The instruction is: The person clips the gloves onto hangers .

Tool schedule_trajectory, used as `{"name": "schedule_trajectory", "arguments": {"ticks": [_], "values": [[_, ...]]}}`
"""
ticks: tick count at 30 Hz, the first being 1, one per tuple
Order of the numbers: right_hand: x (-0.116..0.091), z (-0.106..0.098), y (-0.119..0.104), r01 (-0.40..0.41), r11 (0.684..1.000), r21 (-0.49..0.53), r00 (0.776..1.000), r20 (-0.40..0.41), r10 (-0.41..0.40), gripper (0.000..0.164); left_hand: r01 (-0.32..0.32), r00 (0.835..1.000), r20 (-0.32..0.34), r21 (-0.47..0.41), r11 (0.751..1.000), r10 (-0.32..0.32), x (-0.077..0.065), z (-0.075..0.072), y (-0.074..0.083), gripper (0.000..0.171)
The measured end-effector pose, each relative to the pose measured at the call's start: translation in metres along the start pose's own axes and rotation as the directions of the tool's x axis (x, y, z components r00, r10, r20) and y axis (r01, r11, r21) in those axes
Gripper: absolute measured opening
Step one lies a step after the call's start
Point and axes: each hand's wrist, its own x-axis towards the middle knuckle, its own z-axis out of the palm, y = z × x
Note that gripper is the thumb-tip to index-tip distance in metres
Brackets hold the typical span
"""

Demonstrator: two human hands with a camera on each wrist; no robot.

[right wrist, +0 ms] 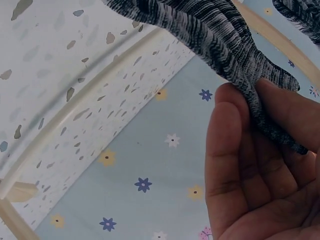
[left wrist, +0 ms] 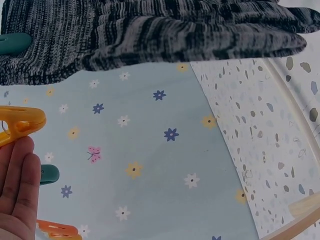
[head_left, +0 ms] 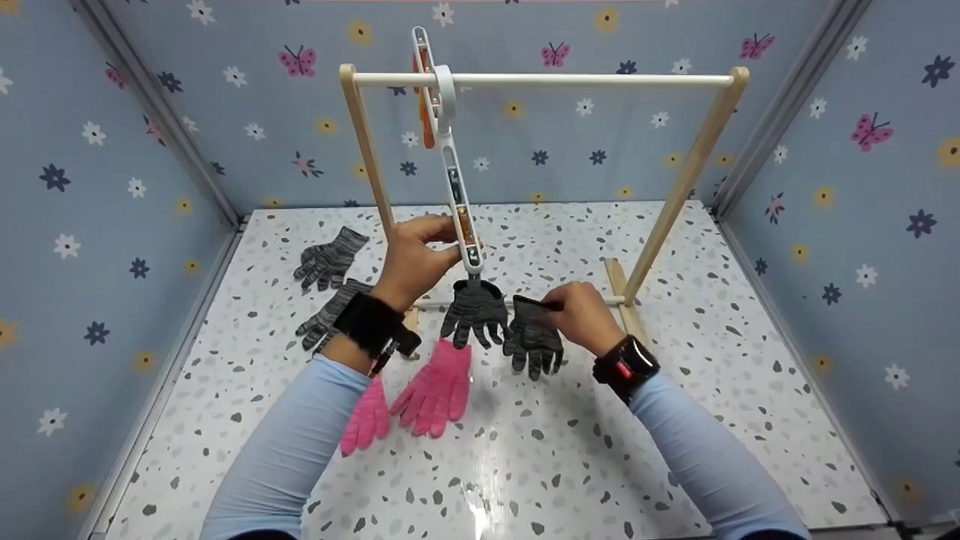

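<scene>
A white folding hanger (head_left: 450, 161) with coloured clips hangs from the rod, its long arm pointing toward me. From its near green clip (left wrist: 15, 44) hangs a dark grey knit glove (head_left: 475, 311), fingers down. My left hand (head_left: 421, 251) holds the hanger arm close to that end, fingertips against a yellow clip (left wrist: 22, 120); its thumb is hidden in the left wrist view. To the right, my right hand (head_left: 585, 319) pinches a second grey glove (head_left: 534, 337) by its cuff between thumb and fingers (right wrist: 227, 145). That glove dangles beside the clipped one.
Two pink gloves (head_left: 439, 390) lie on the speckled table, partly overlapped by my left arm's outline. Two more grey gloves (head_left: 330, 259) lie at the left. The wooden rack (head_left: 686, 180) stands across the back, with patterned walls around. Orange clips (head_left: 426, 120) hang on the hanger's far part.
</scene>
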Motion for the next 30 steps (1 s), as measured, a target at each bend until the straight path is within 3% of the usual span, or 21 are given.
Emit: {"name": "schedule_trajectory", "arguments": {"ticks": [11, 30], "values": [[0.011, -0.008, -0.005, 0.068, 0.997, -0.022, 0.998, -0.016, -0.068, 0.006, 0.033, 0.999, 0.009, -0.021, 0.999, -0.033, 0.0, -0.001, 0.003, 0.016], [0.026, -0.027, -0.023, 0.074, 0.997, -0.01, 0.997, -0.021, -0.074, 0.012, 0.112, 0.992, 0.053, -0.005, 0.994, -0.111, 0.0, -0.005, 0.005, 0.018]]}}
